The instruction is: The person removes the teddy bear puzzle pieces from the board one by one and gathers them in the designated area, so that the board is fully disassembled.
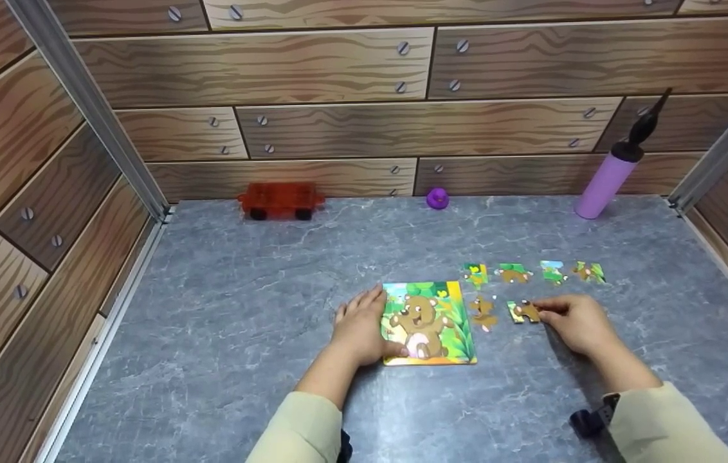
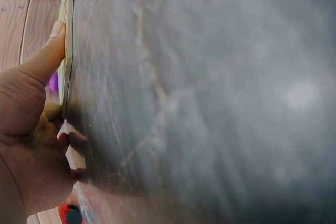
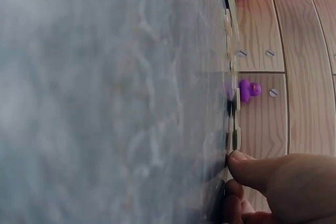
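Note:
A square bear jigsaw board [image 1: 425,328] lies flat on the grey table. My left hand [image 1: 359,328] rests along its left side, fingers extended at the edge and thumb [image 2: 51,51] lying on its top near the front. To the right, my right hand [image 1: 579,325] pinches a brown and green puzzle piece [image 1: 523,312] between thumb and forefinger, low over the table. Another brown piece [image 1: 483,313] lies beside the board's right edge. Several loose pieces, among them a green and brown one [image 1: 514,273], form a row farther back. The right wrist view shows the thumb [image 3: 257,170] close to the tabletop.
At the back left stands a red toy wagon [image 1: 282,200] with black wheels. A small purple duck [image 1: 437,199] sits by the back wall, and a purple hand pump [image 1: 607,183] with a black nozzle leans at the back right. Wood-patterned walls [image 1: 254,67] enclose the table.

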Available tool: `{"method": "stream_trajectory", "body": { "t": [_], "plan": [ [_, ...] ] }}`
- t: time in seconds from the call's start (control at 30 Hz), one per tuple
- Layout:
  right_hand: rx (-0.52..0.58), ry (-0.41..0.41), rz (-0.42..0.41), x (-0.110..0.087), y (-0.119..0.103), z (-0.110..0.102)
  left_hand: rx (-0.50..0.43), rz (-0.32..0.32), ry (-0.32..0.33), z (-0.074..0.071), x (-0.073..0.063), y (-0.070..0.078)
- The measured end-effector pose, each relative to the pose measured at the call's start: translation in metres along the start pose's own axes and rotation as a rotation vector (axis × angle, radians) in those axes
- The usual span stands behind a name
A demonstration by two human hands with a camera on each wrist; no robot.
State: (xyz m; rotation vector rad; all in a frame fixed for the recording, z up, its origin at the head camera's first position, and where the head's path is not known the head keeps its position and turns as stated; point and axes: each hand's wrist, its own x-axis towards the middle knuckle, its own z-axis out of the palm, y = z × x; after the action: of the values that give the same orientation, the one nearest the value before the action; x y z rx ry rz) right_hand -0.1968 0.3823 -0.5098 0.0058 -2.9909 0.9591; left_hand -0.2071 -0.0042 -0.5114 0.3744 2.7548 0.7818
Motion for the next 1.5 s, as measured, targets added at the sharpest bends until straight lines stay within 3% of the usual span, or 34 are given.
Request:
{"method": "stream_trajectory", "body": {
  "t": [0.43,0.9,1.03,1.23,1.5],
  "plan": [
    [0.029,-0.011,0.015,0.001,-0.001,0.0,0.006,-0.009,-0.01,-0.002,-0.001,0.0],
    [0.047,0.035,-0.009,-0.001,-0.002,0.0,0.005,-0.003,-0.007,-0.002,0.0,0.001],
    [0.026,0.117,-0.033,-0.004,-0.009,0.0,0.003,-0.001,-0.006,-0.001,0.0,0.001],
    [0.001,0.277,-0.153,-0.007,-0.027,0.001,-0.008,0.001,0.0,-0.001,0.0,0.0],
    [-0.024,0.3,-0.246,-0.012,-0.051,0.011,-0.006,0.003,-0.002,0.0,0.0,0.0]
  ]
}}
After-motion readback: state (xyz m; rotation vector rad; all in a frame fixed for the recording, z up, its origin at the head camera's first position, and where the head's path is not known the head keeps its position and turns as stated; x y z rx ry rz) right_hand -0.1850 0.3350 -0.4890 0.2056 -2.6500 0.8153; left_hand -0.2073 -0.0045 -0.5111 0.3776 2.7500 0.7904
